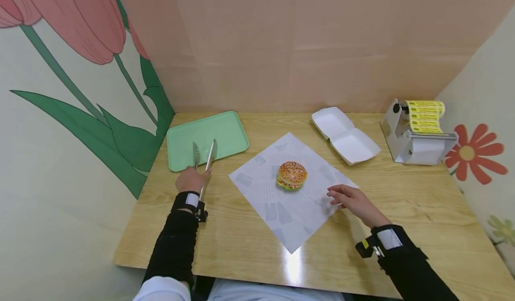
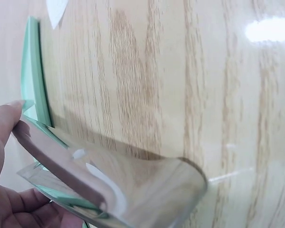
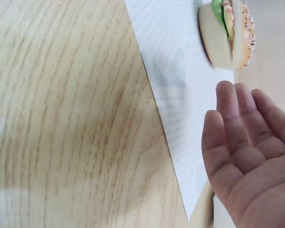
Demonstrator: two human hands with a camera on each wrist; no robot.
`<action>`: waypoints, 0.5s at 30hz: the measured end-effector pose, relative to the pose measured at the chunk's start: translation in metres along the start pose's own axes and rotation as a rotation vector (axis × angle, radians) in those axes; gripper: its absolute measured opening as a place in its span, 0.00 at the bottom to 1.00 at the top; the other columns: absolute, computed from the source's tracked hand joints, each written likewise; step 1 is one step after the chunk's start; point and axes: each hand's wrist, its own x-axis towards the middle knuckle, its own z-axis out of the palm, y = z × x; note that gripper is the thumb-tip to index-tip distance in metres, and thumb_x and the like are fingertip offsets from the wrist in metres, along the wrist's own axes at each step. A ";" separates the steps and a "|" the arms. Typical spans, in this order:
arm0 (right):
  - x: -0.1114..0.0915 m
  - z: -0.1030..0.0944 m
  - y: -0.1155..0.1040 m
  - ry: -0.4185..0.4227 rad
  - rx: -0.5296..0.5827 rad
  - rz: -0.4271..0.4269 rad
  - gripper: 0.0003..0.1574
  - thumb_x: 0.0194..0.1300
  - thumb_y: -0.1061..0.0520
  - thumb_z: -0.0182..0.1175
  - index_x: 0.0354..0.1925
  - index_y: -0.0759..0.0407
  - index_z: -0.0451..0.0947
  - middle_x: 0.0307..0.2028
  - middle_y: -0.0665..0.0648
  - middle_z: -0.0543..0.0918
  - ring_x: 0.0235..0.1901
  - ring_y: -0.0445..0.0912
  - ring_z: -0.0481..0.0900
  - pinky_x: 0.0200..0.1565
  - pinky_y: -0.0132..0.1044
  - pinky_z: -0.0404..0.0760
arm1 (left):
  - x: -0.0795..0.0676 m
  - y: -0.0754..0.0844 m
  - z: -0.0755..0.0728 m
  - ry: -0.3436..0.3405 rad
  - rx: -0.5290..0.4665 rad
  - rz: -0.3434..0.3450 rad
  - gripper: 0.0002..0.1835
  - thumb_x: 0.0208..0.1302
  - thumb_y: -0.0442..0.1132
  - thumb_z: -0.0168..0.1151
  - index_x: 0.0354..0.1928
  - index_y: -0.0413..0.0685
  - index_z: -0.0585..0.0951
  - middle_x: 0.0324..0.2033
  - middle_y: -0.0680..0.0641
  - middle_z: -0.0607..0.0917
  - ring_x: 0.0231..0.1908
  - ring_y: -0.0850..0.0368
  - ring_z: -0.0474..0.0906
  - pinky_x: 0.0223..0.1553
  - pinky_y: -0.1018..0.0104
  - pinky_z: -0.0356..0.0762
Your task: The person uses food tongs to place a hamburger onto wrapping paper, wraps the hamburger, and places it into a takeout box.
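Observation:
My left hand (image 1: 191, 179) grips a pair of shiny metal tongs (image 1: 210, 154), whose two tips reach over the near part of the green tray (image 1: 225, 133). In the left wrist view, thumb and fingers hold the tongs' arms, and their rounded bend (image 2: 187, 178) faces the table. A burger (image 1: 292, 175) with a sesame bun rests on a printed sheet of paper (image 1: 261, 193), set cornerwise on the table. My right hand (image 1: 352, 201) hovers over the sheet's right side with fingers loosely extended and nothing in them. The burger (image 3: 223, 35) lies beyond its fingertips.
Behind the paper to the right, a white clamshell box (image 1: 347, 135) lies unfolded. A metal label dispenser (image 1: 418, 133) with a yellow roll stands at the back right. The wooden table (image 1: 406, 193) meets walls at the back and right.

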 end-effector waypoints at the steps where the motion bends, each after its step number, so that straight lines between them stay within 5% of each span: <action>1: 0.000 0.000 0.000 0.001 0.000 0.003 0.30 0.77 0.50 0.47 0.64 0.73 0.65 0.57 0.72 0.75 0.47 0.53 0.80 0.49 0.46 0.79 | 0.000 0.001 0.000 0.006 0.000 -0.002 0.36 0.57 0.70 0.57 0.20 0.41 0.78 0.18 0.45 0.77 0.22 0.50 0.77 0.20 0.59 0.70; 11: 0.006 -0.002 0.003 0.024 -0.036 0.028 0.31 0.77 0.48 0.47 0.63 0.73 0.66 0.55 0.71 0.76 0.46 0.53 0.80 0.49 0.48 0.78 | -0.006 0.001 -0.003 0.008 -0.012 0.015 0.35 0.58 0.70 0.57 0.19 0.42 0.75 0.17 0.46 0.74 0.22 0.50 0.75 0.20 0.59 0.68; 15: 0.009 -0.002 0.008 0.037 -0.052 0.046 0.31 0.76 0.49 0.48 0.62 0.73 0.67 0.54 0.71 0.77 0.45 0.53 0.80 0.48 0.48 0.78 | -0.009 0.000 -0.002 0.034 -0.009 0.023 0.37 0.58 0.71 0.56 0.26 0.37 0.77 0.23 0.41 0.78 0.29 0.45 0.80 0.26 0.54 0.74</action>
